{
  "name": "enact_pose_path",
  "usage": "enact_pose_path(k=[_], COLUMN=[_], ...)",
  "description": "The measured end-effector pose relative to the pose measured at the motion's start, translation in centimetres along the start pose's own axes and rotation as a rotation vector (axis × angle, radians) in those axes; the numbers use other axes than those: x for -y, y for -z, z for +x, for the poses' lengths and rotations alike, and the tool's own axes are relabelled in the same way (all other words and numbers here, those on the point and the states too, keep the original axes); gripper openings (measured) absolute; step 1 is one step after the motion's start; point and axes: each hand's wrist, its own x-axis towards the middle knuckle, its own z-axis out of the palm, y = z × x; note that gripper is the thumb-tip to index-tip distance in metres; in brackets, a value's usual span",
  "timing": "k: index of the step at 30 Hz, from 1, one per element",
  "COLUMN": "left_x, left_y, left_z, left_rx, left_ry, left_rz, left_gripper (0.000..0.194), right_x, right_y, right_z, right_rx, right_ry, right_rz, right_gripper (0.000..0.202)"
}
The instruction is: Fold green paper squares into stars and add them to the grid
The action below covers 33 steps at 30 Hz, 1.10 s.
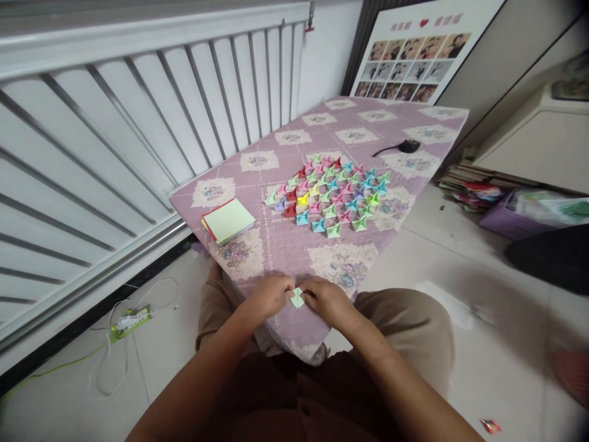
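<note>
A white radiator (161,92) is running along the far left edge of the table (289,252), whose floral cloth is carrying all the paper. Across the table's middle, and reaching towards its right edge, an array of folded paper pieces (329,211) is standing in slanting rows of green, pink, red, blue and yellow; I am judging these to be the finished portion. My left hand (272,293) and right hand (327,299) are meeting above the near corner. Beside the left corner, a stack of square paper sheets (229,221) is lying flat, a pale green one uppermost; these are seemingly remaining unfolded, though their number I cannot tell. Near the right edge, beyond the array, a black corded device (409,145) is resting. Smallest, a pale green paper square (297,298) is sitting just inside the near corner: I am pinching its left and right sides between thumbs and fingers. It is showing a central crease and looking only part-folded, still lacking the raised points of the standing pieces.
</note>
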Motion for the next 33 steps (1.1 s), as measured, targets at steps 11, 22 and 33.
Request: enact_pose_path(k=[11, 22, 33], left_x=[0.2, 0.1, 0.4], left_y=[-0.3, -1.8, -1.9], left_z=[-0.2, -1.2, -1.9], left_rx=[-0.025, -0.035, -0.03], left_ry=[-0.038, -0.019, -0.072], left_rz=[0.042, 0.276, 0.379], left_gripper=[0.012, 0.021, 0.025], right_x=[-0.3, -0.7, -1.3], right_y=[-0.2, -0.3, -1.3], right_z=[0.2, 0.0, -0.4], right_rx=[0.027, 0.023, -0.106], right_ry=[0.045, 0.14, 0.35], right_rz=[-0.123, -0.132, -0.306], right_gripper=[0.009, 0.011, 0.022])
